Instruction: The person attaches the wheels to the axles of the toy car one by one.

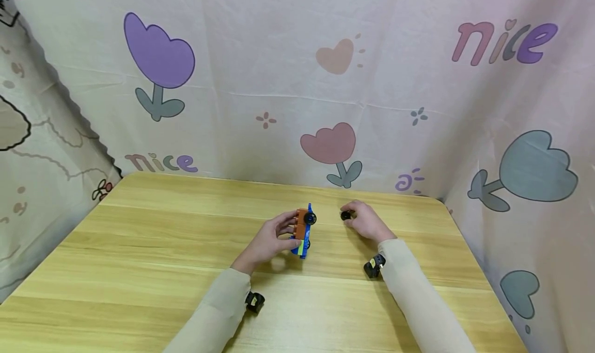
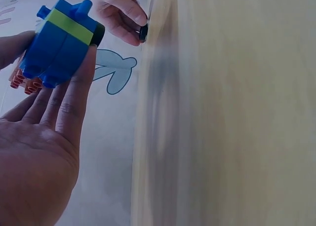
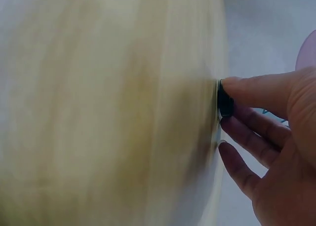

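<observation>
My left hand (image 1: pixel 269 243) grips a toy car (image 1: pixel 301 233) built of orange, blue and yellow-green blocks, thumb on one side and fingers on the other. Black wheels show on the car's right side in the head view. From the left wrist, the car's blue blocks (image 2: pixel 61 46) with a yellow-green strip face the camera, and orange studs peek out behind. To the right, my right hand (image 1: pixel 367 223) pinches a small black wheel (image 1: pixel 345 215) between thumb and fingertips. In the right wrist view that wheel (image 3: pixel 225 100) stands close against the wooden tabletop.
The wooden table (image 1: pixel 162 270) reaches back to a patterned curtain (image 1: pixel 260 59) hanging along its far edge. More curtain hangs at both sides. A black wrist camera (image 1: pixel 254 302) sits under the left sleeve, another (image 1: pixel 374 266) beside the right sleeve.
</observation>
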Motion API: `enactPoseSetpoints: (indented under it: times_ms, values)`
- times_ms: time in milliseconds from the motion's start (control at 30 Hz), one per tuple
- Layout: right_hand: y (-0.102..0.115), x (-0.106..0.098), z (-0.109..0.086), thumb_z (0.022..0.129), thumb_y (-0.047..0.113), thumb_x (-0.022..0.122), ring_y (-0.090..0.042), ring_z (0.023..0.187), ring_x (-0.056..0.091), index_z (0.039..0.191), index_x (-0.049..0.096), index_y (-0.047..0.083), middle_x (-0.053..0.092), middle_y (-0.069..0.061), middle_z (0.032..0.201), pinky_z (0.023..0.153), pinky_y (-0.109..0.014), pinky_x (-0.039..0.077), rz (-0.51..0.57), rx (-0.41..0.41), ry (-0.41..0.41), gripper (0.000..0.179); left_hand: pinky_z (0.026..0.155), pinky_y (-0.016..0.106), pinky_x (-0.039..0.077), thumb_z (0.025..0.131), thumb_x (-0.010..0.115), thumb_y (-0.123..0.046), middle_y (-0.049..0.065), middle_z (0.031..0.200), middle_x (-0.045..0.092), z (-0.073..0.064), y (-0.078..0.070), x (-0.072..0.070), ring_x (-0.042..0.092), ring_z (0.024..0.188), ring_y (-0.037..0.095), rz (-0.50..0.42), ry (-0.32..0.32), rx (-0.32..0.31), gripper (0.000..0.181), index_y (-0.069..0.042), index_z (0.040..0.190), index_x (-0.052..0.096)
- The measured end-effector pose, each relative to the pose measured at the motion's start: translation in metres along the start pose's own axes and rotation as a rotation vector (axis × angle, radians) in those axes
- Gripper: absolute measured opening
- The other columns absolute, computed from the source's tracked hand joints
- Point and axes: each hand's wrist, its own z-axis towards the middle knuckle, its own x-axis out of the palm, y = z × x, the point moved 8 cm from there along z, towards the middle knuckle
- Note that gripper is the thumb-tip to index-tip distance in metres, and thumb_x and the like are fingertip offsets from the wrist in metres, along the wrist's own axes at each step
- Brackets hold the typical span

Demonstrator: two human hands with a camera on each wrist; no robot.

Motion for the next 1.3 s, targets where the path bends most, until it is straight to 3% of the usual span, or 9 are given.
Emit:
enactPoseSetpoints:
  times_ms: [300,800,1000,1300]
  values:
    - [-0.002,0.000,-0.003,0.086,-0.002,0.070,-0.034,0.108,0.056,0.118,0.065,-0.003,0.058,-0.014,0.115,0.099,-0.049,0.042,-0.008,0.027,-0.009,0.033,0.104,0.052,0.038,0.086,0.073,-0.003,0.020,0.136,0.053,0.000,0.001,0.000,0.057,0.113,0.032,-0.004,0.002,0.011,0.072,0.005,0.148,0.036]
    - [0.001,-0.005,-0.012,0.086,-0.001,0.071,-0.026,0.096,0.058,0.116,0.066,-0.004,0.058,-0.012,0.108,0.087,-0.043,0.049,0.051,0.029,-0.029,0.030,0.100,0.048,0.043,0.087,0.072,-0.003,0.017,0.137,0.052,-0.002,0.001,0.001,0.057,0.113,0.030,-0.040,-0.007,-0.025,0.073,0.002,0.149,0.035]
    - [0.006,-0.009,-0.015,0.086,-0.002,0.071,-0.027,0.095,0.060,0.114,0.066,-0.005,0.059,-0.013,0.108,0.086,-0.042,0.051,0.063,0.010,-0.053,0.028,0.096,0.041,0.047,0.089,0.071,-0.005,0.018,0.139,0.050,-0.002,0.002,0.001,0.056,0.115,0.030,-0.039,0.011,-0.017,0.072,0.001,0.150,0.033]
    - [0.007,-0.013,-0.020,0.086,-0.001,0.072,-0.027,0.096,0.061,0.115,0.065,-0.005,0.058,-0.011,0.107,0.087,-0.041,0.052,0.085,0.009,-0.060,0.030,0.098,0.043,0.045,0.090,0.070,-0.005,0.018,0.139,0.050,-0.002,0.002,-0.002,0.056,0.114,0.030,-0.036,0.013,-0.012,0.073,0.002,0.151,0.031]
